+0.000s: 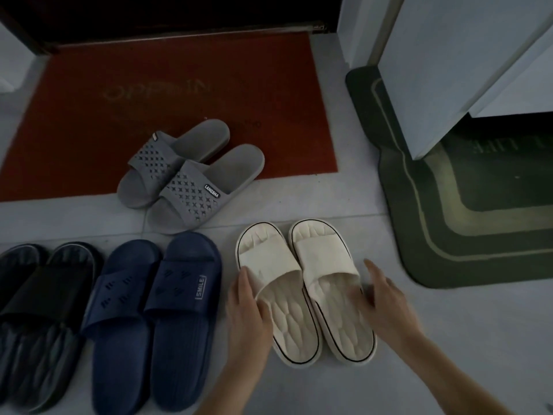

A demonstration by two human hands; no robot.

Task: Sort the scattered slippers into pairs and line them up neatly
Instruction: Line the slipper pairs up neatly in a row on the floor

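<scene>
4 pairs matched: black pair (39, 310), navy pair (155, 310) and cream pair (305, 292) in 1 row on tile, left hand (248, 319) straight-fingered against its side, right hand (386, 307) blurred, grip untellable; grey pair (191, 175), askew across red doormat (74, 115), apparently outstanding.

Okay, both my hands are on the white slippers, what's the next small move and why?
Probably let go of the white pair and reach for the grey pair. The white pair already sits side by side next to the navy pair and black pair in the row, while the grey pair lies angled beyond it, partly on the red mat.
</scene>
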